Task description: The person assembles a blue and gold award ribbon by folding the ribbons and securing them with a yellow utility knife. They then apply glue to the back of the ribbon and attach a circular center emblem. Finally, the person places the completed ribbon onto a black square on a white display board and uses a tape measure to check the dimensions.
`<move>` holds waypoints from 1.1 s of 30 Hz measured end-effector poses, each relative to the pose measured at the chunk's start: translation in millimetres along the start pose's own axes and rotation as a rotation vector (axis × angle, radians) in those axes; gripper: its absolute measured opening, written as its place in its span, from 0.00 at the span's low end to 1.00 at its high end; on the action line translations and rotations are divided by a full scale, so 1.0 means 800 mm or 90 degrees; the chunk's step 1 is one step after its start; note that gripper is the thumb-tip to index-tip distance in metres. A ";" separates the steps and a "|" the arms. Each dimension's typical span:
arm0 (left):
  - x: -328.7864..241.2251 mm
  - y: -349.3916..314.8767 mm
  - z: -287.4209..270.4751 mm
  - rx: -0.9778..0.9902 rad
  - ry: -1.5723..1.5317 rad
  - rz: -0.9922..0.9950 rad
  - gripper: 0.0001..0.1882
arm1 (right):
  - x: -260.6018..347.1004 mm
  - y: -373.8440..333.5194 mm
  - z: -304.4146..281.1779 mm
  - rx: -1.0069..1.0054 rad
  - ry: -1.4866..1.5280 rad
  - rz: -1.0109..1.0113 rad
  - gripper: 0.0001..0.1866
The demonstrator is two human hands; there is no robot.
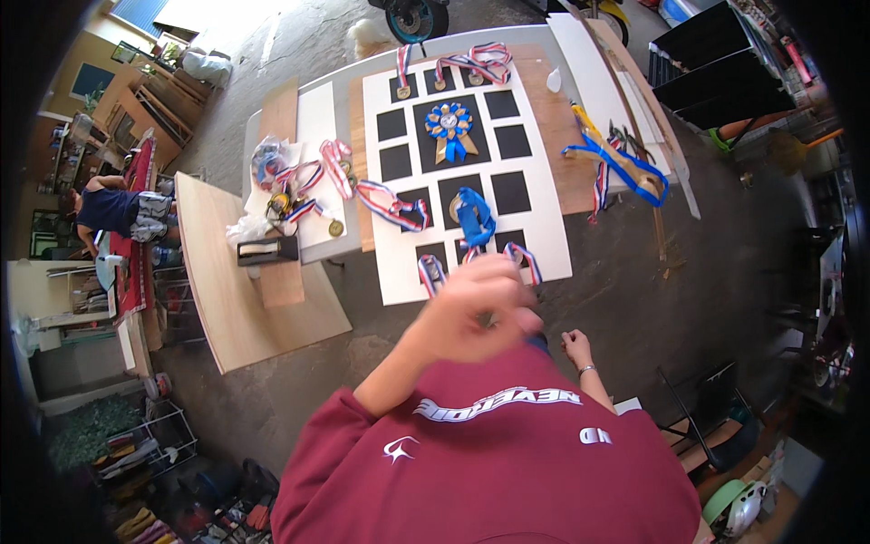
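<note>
My left hand (480, 313) is raised in front of my chest, its fingers curled into a loose ring and blurred; anything inside them is hidden. Lower and to the right, my right hand (575, 347) hangs with bent fingers, and I see nothing in it. Beyond both hands lies a white board (535, 227) with several black panels. A blue-and-gold rosette (450, 129) sits on its large middle panel. A medal with a bunched blue ribbon (475, 218) lies nearer me, above my left hand in view. Striped-ribbon medals (431, 270) rest along the near edge.
The board lies on a grey table (349, 243). Ribboned medals (337, 168) and a black box (267, 250) are at left. A blue-and-yellow ribbon (625, 168) lies at right near pliers (625, 140). A wooden panel (245, 299) leans at left. Farther left, a person (113, 210) bends over.
</note>
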State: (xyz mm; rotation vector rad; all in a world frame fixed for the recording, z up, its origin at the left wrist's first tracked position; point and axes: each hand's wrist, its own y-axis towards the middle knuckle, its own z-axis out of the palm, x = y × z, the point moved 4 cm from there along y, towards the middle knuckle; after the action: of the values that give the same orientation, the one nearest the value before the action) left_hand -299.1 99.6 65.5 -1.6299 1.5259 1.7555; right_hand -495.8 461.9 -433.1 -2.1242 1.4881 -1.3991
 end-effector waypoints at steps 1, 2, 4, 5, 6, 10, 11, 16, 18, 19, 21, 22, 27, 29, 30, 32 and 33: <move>-0.048 0.021 0.015 0.007 -0.106 0.089 0.09 | 0.011 -0.014 0.013 0.034 -0.044 -0.028 0.18; -0.089 0.051 0.038 0.071 -0.242 0.192 0.08 | -0.025 -0.013 0.010 0.033 -0.038 -0.027 0.18; -0.158 0.076 0.076 0.086 -0.397 0.365 0.08 | -0.118 0.000 -0.012 0.020 -0.039 -0.029 0.18; -0.188 0.072 0.092 0.075 -0.398 0.400 0.09 | -0.097 -0.010 0.021 0.077 0.093 0.055 0.17; -0.201 0.067 0.111 0.021 -0.430 0.401 0.11 | -0.082 -0.029 0.028 0.096 0.130 0.095 0.18; -0.208 0.050 0.150 -0.047 -0.487 0.414 0.18 | -0.081 -0.078 0.014 0.077 0.033 0.074 0.17; -0.204 0.046 0.151 -0.001 -0.451 0.421 0.18 | -0.078 -0.085 0.020 0.079 0.012 0.048 0.18; -0.153 0.036 0.127 0.313 -0.135 0.439 0.07 | -0.217 -0.033 0.048 0.021 -0.040 -0.034 0.21; -0.094 0.033 0.113 0.288 -0.103 0.286 0.06 | -0.214 -0.020 0.060 0.053 -0.093 -0.166 0.21; -0.061 0.019 0.100 0.265 -0.025 0.191 0.05 | -0.175 -0.035 0.046 0.071 -0.081 0.059 0.22; 0.015 -0.024 0.054 0.188 0.072 -0.028 0.03 | -0.095 -0.029 0.044 0.065 -0.108 -0.041 0.22; 0.059 -0.042 0.037 0.160 0.079 -0.137 0.03 | -0.053 -0.036 0.024 0.049 -0.110 -0.028 0.21; 0.265 -0.122 -0.089 0.114 0.209 -0.364 0.06 | 0.185 -0.047 -0.030 -0.042 -0.068 -0.200 0.13; 0.335 -0.117 -0.147 0.107 0.276 -0.369 0.09 | 0.289 -0.036 -0.039 -0.065 -0.076 -0.275 0.10; 0.369 -0.112 -0.172 0.114 0.320 -0.378 0.12 | 0.329 -0.027 -0.035 -0.089 -0.084 -0.330 0.09; 0.437 -0.090 -0.213 0.126 0.430 -0.340 0.18 | 0.414 0.000 -0.017 -0.102 -0.107 -0.409 0.06; 0.475 -0.074 -0.226 0.144 0.470 -0.292 0.20 | 0.455 0.018 -0.002 -0.093 -0.120 -0.431 0.05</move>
State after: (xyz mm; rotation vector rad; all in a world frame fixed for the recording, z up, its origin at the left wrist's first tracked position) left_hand -274.5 -184.6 -249.4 -2.3952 1.3650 0.7409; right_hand -488.7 160.1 -229.5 -2.9238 0.8479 -1.2251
